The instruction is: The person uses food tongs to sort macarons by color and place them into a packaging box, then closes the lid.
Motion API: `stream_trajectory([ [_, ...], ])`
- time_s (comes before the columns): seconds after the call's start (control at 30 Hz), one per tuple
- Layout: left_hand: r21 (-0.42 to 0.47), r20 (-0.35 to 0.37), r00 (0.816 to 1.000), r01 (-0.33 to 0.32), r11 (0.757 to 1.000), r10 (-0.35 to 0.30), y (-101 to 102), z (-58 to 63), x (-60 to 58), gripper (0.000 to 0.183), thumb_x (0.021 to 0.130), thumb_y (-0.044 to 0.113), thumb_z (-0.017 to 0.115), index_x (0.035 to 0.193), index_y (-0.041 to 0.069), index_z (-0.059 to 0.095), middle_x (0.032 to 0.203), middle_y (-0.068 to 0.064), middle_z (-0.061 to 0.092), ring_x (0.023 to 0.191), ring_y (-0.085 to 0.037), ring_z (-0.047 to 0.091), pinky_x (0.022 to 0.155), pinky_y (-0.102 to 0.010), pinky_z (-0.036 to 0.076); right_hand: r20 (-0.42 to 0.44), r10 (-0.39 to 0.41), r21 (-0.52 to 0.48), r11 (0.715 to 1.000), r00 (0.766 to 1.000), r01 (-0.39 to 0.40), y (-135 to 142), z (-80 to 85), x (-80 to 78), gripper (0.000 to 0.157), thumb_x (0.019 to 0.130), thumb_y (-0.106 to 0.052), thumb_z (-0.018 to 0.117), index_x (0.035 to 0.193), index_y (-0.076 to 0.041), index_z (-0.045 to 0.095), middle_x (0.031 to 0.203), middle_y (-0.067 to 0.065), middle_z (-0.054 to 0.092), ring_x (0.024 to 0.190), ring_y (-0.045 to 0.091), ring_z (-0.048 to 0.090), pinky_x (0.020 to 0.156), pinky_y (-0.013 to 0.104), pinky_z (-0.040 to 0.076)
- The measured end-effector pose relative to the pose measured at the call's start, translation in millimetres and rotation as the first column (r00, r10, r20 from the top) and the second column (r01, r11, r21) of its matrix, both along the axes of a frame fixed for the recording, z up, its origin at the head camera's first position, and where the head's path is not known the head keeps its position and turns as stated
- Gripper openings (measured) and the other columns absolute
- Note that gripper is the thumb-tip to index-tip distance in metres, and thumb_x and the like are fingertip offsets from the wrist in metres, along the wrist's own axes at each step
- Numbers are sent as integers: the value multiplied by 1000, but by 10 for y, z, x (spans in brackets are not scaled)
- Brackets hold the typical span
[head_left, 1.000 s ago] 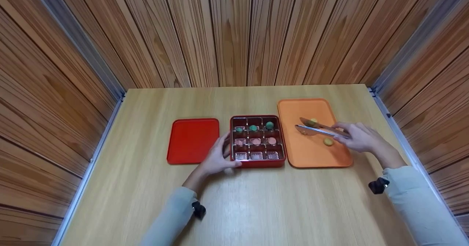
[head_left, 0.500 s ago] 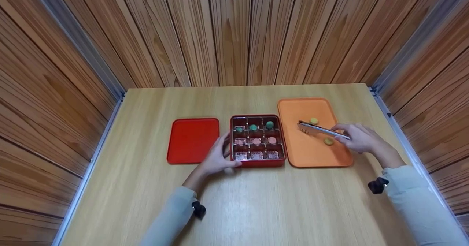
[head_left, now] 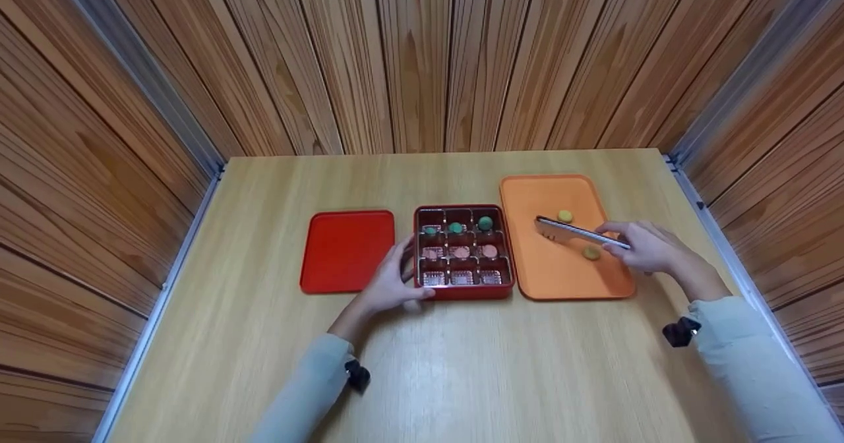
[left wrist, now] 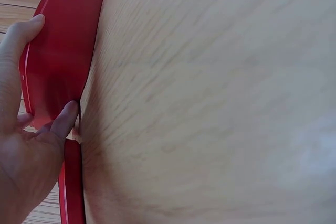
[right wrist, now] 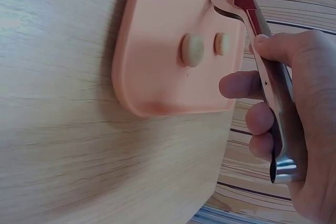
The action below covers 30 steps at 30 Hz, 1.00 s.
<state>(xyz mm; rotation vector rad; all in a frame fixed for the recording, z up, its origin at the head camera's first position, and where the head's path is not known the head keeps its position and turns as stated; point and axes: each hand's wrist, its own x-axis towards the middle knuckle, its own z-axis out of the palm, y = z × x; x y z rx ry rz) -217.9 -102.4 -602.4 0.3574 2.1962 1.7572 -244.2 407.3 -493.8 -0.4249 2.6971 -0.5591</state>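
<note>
My left hand (head_left: 389, 286) holds the near left corner of a red box (head_left: 468, 293), thumb on its front wall, fingers along its left side. A transparent divided insert fills the box. Green macarons (head_left: 485, 223) sit in the back row and pink macarons (head_left: 488, 251) in the middle row; only bare plastic shows in the front row. My right hand (head_left: 643, 248) grips metal tongs (right wrist: 278, 103), their arms pressed together above an orange tray (head_left: 554, 278). Whether anything lies between the tips is hidden. Two yellowish macarons (right wrist: 192, 50) rest on the tray near the tongs.
A flat red lid (head_left: 346, 252) lies left of the box, close to my left hand. The orange tray stands right beside the box. Wood-patterned panels (head_left: 422, 60) border the wooden table (head_left: 461, 364) at the back and both sides.
The tongs' arms, spread apart a second ago, have come together, uncovering the farther yellowish macaron. My left hand and the box stay in place.
</note>
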Motion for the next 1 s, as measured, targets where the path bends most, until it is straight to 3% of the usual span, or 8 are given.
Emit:
stream_trajectory([
  [0.47, -14, 14, 1000, -12, 1000, 12, -10, 10, 5, 125, 86, 19, 101, 181, 18, 19, 186, -15, 28, 177, -37, 27, 140, -50, 37, -36, 12, -12, 1000, 999, -12, -62, 105, 4, 41, 113, -24, 66, 151, -8, 65, 76, 1, 63, 48, 17, 55, 44, 25, 47],
  [0.73, 6, 7, 1000, -10, 1000, 10, -9, 1, 9, 124, 86, 15, 100, 181, 17, 19, 187, -15, 28, 177, -38, 26, 140, -51, 36, -70, 34, -18, 999, 997, -36, -184, 178, -6, 40, 114, -25, 66, 150, -8, 67, 73, -1, 60, 47, 14, 53, 44, 23, 41],
  [1.0, 40, -40, 999, 6, 999, -5, 0, -1, 11, 123, 85, 8, 99, 179, 8, 19, 184, -23, 29, 174, -42, 30, 138, -53, 38, -162, 92, 13, 996, 983, -91, -357, 313, -37, 35, 114, -25, 66, 145, -8, 70, 69, -4, 61, 46, 8, 50, 44, 21, 34],
])
